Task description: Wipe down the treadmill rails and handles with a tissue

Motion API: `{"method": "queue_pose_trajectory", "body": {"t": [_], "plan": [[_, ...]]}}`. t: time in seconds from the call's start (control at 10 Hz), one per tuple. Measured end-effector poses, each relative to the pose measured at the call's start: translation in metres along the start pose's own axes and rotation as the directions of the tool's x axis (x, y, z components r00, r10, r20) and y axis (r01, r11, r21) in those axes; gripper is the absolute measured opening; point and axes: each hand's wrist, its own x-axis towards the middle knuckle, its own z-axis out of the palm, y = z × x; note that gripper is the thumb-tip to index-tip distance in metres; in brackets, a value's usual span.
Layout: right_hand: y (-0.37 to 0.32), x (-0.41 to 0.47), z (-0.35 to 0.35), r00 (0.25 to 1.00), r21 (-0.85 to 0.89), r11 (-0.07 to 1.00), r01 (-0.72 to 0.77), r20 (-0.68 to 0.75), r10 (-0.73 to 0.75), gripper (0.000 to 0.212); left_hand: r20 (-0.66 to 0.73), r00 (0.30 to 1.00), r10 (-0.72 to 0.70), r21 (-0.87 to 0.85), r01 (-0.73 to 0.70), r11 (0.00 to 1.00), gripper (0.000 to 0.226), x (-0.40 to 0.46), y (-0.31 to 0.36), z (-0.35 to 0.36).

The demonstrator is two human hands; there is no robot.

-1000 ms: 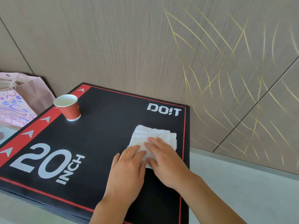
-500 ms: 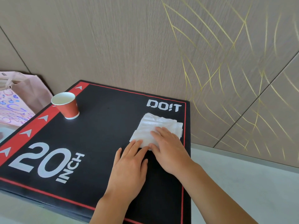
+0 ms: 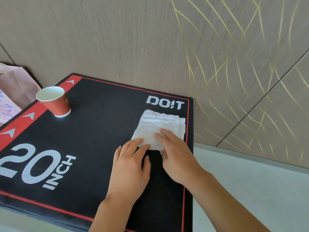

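Note:
A folded white tissue lies flat on a black and red padded box top, close to its right edge under the "DO!T" print. My left hand rests flat on the box with its fingertips on the tissue's near left corner. My right hand lies flat too, its straight fingers pressing on the tissue's near right part. No treadmill rail or handle is in view.
A red paper cup stands upright at the box's far left, on the red stripe. A pink paper bag sits left of the box. A beige panelled wall rises right behind it. Grey floor lies to the right.
Both hands have slid back toward me along the tissue, uncovering more of it. The tissue has shifted a little toward the far right of the box.

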Motion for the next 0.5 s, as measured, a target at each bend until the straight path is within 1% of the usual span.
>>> {"method": "queue_pose_trajectory", "body": {"t": [0.1, 0.3, 0.4, 0.5], "plan": [[0.000, -0.009, -0.002, 0.998, 0.035, 0.999, 0.003, -0.062, -0.001, 0.057, 0.006, 1.000, -0.026, -0.015, 0.026, 1.000, 0.036, -0.007, 0.008, -0.008], [-0.001, -0.046, -0.014, 0.993, 0.093, 0.989, -0.119, 0.033, 0.116, 0.064, 0.112, 0.976, -0.186, -0.011, 0.189, 0.982, 0.044, -0.033, 0.038, -0.037], [-0.015, -0.085, -0.031, 0.982, 0.117, 0.979, -0.165, 0.109, 0.152, 0.066, 0.209, 0.953, -0.220, 0.015, 0.222, 0.975, 0.046, -0.055, 0.062, -0.058], [-0.023, -0.112, -0.062, 0.972, 0.165, 0.967, -0.196, 0.161, 0.170, 0.068, 0.210, 0.941, -0.266, 0.054, 0.260, 0.964, 0.046, -0.064, 0.081, -0.086]]}}
